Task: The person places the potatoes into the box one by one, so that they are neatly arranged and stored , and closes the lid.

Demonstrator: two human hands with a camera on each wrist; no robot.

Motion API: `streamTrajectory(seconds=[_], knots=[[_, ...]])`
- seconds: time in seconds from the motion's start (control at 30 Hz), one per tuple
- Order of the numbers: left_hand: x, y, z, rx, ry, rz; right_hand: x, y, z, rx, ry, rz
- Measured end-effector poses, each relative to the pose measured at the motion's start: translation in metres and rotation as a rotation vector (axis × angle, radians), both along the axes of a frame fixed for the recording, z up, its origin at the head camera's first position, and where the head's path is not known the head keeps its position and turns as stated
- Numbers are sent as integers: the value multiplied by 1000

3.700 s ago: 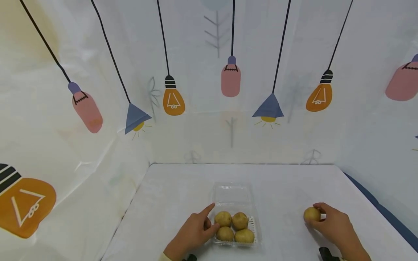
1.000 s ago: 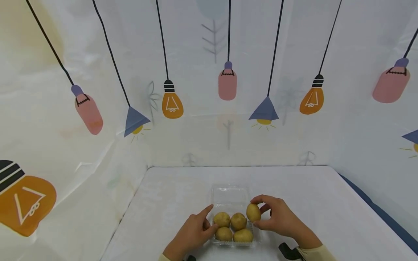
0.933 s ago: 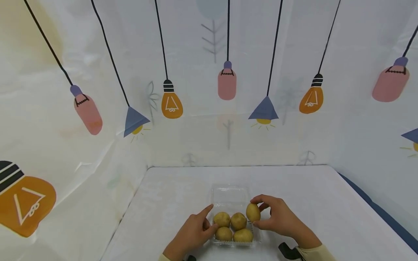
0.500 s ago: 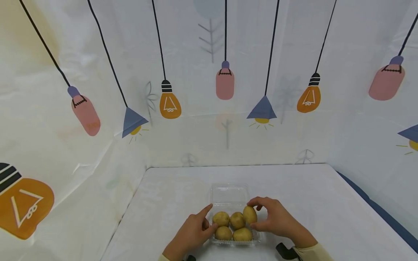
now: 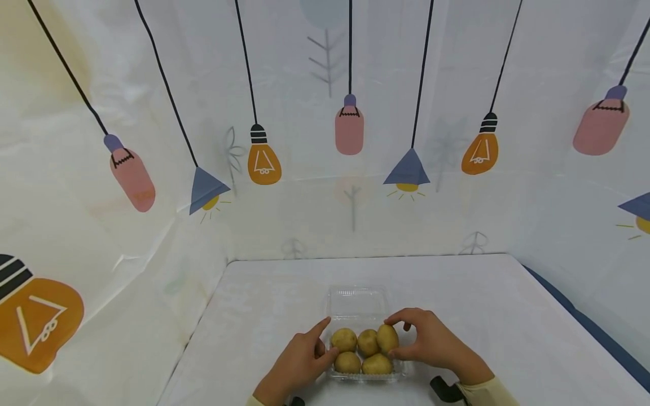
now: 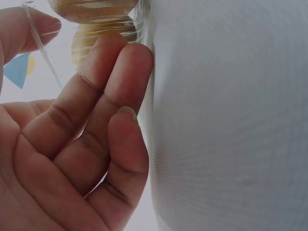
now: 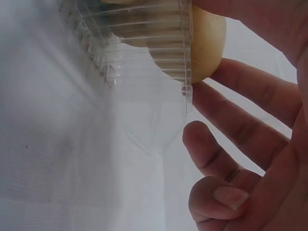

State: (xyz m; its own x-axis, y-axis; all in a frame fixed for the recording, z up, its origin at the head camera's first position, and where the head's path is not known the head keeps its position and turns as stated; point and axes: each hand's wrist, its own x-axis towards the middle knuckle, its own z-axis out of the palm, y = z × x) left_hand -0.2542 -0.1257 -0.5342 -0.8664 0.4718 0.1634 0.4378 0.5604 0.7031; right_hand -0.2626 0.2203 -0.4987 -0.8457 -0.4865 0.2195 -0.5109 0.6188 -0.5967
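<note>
A clear plastic clamshell container (image 5: pixel 358 301) stands on the table with its lid folded back. Several yellow potatoes (image 5: pixel 347 362) lie in its tray in two rows. My left hand (image 5: pixel 299 361) holds the tray's left side, thumb at the rim and index finger stretched along the edge; in the left wrist view its other fingers (image 6: pixel 130 72) are bent outside the ribbed wall. My right hand (image 5: pixel 431 341) pinches another potato (image 5: pixel 387 338) between thumb and fingers at the back right corner. In the right wrist view this potato (image 7: pixel 209 43) is partly below the rim.
A white cloth covers the table (image 5: pixel 274 293). Behind it hangs a pale sheet (image 5: pixel 304 214) printed with lamps and bulbs. Black straps with dark devices (image 5: pixel 444 389) sit at the wrists, beside light sleeves.
My right hand has brought the potato from the table's right side to the container and lowered it into the back right corner. The left hand has stayed at the container.
</note>
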Motion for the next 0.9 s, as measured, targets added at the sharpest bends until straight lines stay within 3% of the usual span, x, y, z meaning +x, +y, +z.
streamTrajectory(seconds=[0.27,0.9], knots=[[0,0,0,1,4,-1,0,0,2,14,-46,2],[0,0,-2,11,15,-5,1,-2,1,60,-14,-7]])
